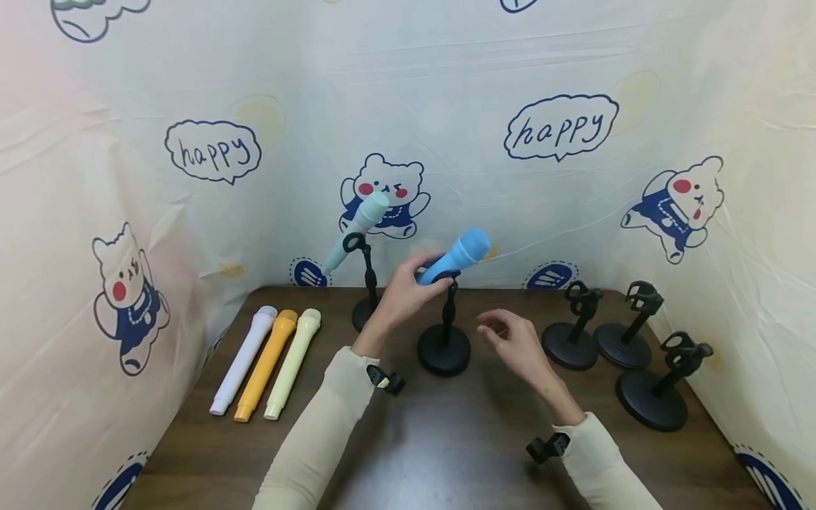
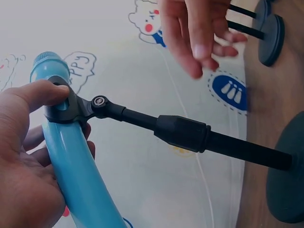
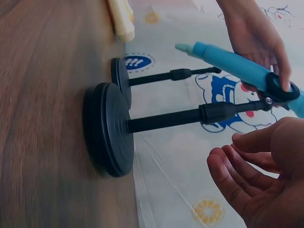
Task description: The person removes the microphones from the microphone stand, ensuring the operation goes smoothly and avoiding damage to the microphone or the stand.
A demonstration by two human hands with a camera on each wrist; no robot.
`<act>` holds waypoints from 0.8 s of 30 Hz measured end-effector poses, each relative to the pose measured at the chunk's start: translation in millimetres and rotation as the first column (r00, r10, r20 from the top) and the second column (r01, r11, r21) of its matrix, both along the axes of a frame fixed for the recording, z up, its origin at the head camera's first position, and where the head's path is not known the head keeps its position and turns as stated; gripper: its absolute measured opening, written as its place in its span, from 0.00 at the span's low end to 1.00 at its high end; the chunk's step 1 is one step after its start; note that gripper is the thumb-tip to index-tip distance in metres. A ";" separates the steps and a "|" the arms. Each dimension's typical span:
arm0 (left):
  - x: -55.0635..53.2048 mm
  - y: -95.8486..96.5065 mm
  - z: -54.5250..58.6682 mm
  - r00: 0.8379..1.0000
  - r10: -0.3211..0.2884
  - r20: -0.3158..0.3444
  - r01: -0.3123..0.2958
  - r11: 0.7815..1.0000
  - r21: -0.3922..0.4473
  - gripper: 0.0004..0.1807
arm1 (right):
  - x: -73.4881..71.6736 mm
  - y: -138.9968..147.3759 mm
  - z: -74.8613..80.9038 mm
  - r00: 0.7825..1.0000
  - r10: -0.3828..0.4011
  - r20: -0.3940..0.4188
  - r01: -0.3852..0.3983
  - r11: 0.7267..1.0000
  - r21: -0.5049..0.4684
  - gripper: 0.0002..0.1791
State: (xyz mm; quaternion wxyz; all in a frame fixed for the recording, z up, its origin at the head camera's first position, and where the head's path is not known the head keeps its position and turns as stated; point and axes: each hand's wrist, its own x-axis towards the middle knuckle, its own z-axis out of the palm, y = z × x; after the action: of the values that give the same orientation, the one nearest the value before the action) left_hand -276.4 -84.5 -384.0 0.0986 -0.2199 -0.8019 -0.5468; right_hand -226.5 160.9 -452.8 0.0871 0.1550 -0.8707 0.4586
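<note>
Closest in, at the bottom edge, were two cream sleeves (image 1: 306, 453), angled fwd over the table (image 1: 446, 453). A patterned cloth (image 1: 446, 85) hung behind it. Mid-table stood a black stand (image 1: 444, 350), round base flat on the wood, prob. so its weight steadied the slanted load up top. Three bare stands (image 1: 652, 400) were grouped at R, likely out of the way; a rear stand (image 1: 369, 276), L of centre, held a mint mic (image 1: 370, 209) at a tilt. A white mic (image 1: 245, 361), orange mic (image 1: 266, 365) & yellow mic (image 1: 293, 365) lay side by side at L — presumably for easy reach. The blue mic (image 1: 462, 251) sat slanted through the clip (image 2: 71, 107) atop the black stand. L hand (image 1: 404, 287) gripped mic & clip together, thumb on the clip, apparently bracing both. R hand (image 1: 516, 347), fingers loosely bent, held nothing — near the stand, not touching, perhaps to avoid jogging it.
</note>
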 end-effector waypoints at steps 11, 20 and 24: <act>21.3 3.3 -0.5 0.999 -0.046 0.000 0.046 0.999 -0.007 0.28 | -0.2 -23.2 -0.6 0.996 0.091 0.000 -0.091 0.995 -0.028 0.23; 34.6 7.1 -3.5 0.996 -0.085 0.010 0.085 0.996 0.010 0.27 | 4.2 -29.0 -7.5 0.989 0.128 -0.072 -0.130 0.991 -0.023 0.21; 40.1 8.7 -5.2 0.995 -0.088 0.037 0.088 0.996 0.010 0.27 | 6.4 -28.0 -10.7 0.986 0.123 -0.112 -0.126 0.992 -0.014 0.14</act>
State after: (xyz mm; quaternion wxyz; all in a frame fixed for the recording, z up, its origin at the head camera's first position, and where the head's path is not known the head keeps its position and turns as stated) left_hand -236.3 -75.9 -389.2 0.0604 -0.2445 -0.7907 -0.5579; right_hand -220.1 132.9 -463.5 0.1083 0.2334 -0.8482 0.4629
